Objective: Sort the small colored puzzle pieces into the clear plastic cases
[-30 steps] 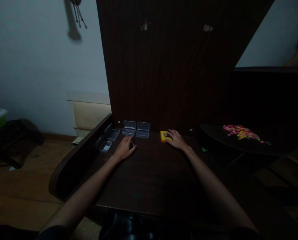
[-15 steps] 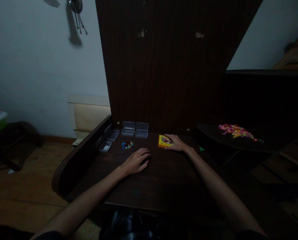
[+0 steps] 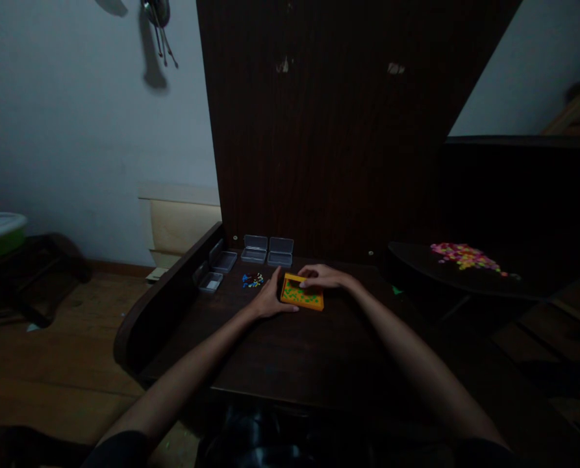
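Both hands meet at a small yellow-orange box (image 3: 301,296) on the dark wooden desk. Its face towards me carries green specks inside an orange border; whether they are printed or loose pieces I cannot tell. My left hand (image 3: 269,300) clasps the box's left end, thumb along the near edge and fingers behind. At the upper right edge, my right hand (image 3: 321,277) grips it with bent fingers, partly covering the face. Left of the box lies a little pile of blue, dark and pale bits (image 3: 252,280). Behind this pile stand clear plastic cases (image 3: 254,249) with raised lids.
Two more lidded clear cases (image 3: 223,261) sit along the desk's raised left side (image 3: 167,286). A heap of pink and yellow pieces (image 3: 467,256) rests on a dark rounded shelf to the right. A tall dark panel (image 3: 328,143) closes off the back.
The yellow box has moved left and nearer, and its green-specked face now shows instead of the pictured one. My left hand has come up from the desk onto it; my right hand stays on it.
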Available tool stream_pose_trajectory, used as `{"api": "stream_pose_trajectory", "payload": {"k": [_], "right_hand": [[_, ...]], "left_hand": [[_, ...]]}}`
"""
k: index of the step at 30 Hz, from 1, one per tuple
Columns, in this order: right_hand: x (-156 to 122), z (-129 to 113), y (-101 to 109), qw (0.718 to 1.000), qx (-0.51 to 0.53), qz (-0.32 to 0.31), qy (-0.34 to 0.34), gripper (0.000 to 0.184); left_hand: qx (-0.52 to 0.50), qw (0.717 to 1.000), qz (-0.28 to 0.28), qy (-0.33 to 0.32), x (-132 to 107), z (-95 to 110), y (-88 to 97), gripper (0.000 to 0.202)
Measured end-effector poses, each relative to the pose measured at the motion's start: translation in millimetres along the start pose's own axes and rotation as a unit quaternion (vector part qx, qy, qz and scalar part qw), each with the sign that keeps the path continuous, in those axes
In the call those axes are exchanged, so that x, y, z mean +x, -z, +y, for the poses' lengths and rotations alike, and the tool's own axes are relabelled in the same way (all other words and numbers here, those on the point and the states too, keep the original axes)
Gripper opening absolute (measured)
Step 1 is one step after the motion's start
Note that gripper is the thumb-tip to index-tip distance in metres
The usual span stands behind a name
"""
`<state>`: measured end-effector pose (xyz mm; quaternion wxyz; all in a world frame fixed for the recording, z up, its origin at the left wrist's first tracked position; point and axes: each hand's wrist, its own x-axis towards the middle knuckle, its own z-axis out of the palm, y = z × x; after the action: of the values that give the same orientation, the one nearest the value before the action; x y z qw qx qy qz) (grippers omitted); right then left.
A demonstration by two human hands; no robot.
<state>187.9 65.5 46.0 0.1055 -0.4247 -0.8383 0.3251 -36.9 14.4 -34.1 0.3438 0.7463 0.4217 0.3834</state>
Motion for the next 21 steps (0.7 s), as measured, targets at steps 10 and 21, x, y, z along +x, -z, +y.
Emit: {"api": "stream_pose_trajectory", "payload": {"k": [10, 21], "right_hand": [[-6, -9, 38, 0.923, 0.359, -0.025, -0.137, 0.026], [18, -32, 7, 0.813, 0.562, 0.147, -0.050, 0.018]], "left_hand": [[-0.149, 0.988, -0.040, -0.022, -4, 12, 12.8, 0.122], [-0.191, 0.980, -0.023, -0.053, -5, 25, 67.9, 0.102]]}}
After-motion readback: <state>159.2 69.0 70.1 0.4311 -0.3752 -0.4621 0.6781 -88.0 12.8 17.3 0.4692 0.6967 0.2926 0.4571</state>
